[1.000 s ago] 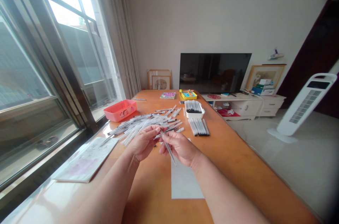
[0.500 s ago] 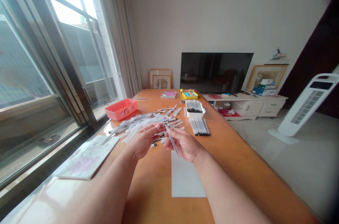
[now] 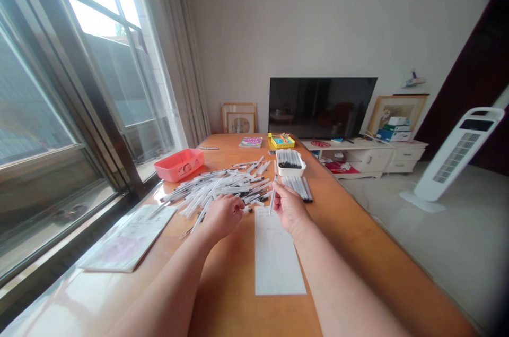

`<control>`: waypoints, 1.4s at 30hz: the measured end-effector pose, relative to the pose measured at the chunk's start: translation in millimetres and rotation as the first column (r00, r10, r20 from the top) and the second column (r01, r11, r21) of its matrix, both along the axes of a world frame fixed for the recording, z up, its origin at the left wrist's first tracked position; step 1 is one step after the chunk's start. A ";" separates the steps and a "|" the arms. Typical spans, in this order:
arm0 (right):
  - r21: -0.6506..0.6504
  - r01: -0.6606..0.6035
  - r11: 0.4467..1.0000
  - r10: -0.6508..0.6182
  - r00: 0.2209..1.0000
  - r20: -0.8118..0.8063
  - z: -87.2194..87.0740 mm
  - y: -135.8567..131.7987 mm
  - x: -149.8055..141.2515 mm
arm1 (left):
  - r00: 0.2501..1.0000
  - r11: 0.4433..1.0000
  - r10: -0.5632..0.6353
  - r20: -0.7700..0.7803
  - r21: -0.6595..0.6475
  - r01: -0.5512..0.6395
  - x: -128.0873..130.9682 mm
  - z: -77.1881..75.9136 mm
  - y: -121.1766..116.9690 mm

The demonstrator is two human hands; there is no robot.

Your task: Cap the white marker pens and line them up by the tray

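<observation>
Brown and glossy, the tabletop [image 3: 338, 262] runs toward a wall, with a window [image 3: 103, 71] on the left, a television [image 3: 322, 106] beyond its far end and a white tower fan [image 3: 457, 156] on the floor at right. A white container [image 3: 291, 171] is holding many clear pens with black ends. In front of it lies a row of pens [image 3: 296, 187]; to the left, a loose heap of pens [image 3: 222, 183] lies near a red box [image 3: 178, 167]. Half a second ago, both hands were close together at one pen [image 3: 272, 201]. Now the right hand [image 3: 292, 208] has its fingers gripping this pen, nearly upright, over the far end of a paper sheet [image 3: 279, 268]. The left hand [image 3: 224, 216] is apart, near the heap, fingers curled; I cannot tell whether they hold something.
</observation>
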State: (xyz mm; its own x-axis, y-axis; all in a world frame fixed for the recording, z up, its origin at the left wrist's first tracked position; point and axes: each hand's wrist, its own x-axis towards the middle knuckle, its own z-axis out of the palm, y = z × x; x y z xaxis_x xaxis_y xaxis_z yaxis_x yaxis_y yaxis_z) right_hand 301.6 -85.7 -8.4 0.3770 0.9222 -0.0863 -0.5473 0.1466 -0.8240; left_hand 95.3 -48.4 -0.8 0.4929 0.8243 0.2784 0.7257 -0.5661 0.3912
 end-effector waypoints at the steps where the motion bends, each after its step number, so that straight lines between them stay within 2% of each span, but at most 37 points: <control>1: -0.003 0.003 1.000 -0.003 1.000 -0.001 0.8 -0.8 -1.0 | 0.999 1.000 0.002 -0.040 0.021 -0.001 1.4 -1.1 -0.6; 4: -0.003 0.015 1.000 -0.015 1.000 0.001 2.4 -2.8 -3.3 | 0.994 0.998 0.017 -0.105 0.055 -0.012 3.8 -3.7 -1.4; 11: 0.013 0.009 1.000 -0.009 1.000 -0.008 1.5 -3.0 -4.0 | 0.986 0.995 0.070 -0.152 0.081 -0.058 10.2 -11.4 3.9; 15: 0.014 0.010 1.000 -0.009 1.000 -0.010 0.9 -3.2 -4.4 | 0.983 0.993 0.057 -0.174 0.109 -0.038 12.4 -13.8 4.7; 26: 0.016 0.003 1.000 -0.003 1.000 0.003 -1.2 -2.0 -4.2 | 0.978 0.993 0.087 -0.187 0.093 -0.071 7.5 -10.4 1.4; 35: 0.033 -0.011 0.999 0.010 0.999 0.031 -1.8 -1.4 -3.8 | 0.973 0.991 0.091 -0.214 0.114 -0.068 13.0 -10.2 -0.8; 38: 0.020 -0.011 1.000 0.011 0.999 0.030 -1.7 -0.6 -3.0 | 0.977 0.990 0.105 -0.186 0.110 -0.086 12.4 -8.8 0.6; 42: 0.013 -0.003 1.000 0.002 1.000 0.028 0.3 -1.6 -3.0 | 0.995 0.994 0.085 -0.052 0.074 -0.081 7.3 -8.7 4.4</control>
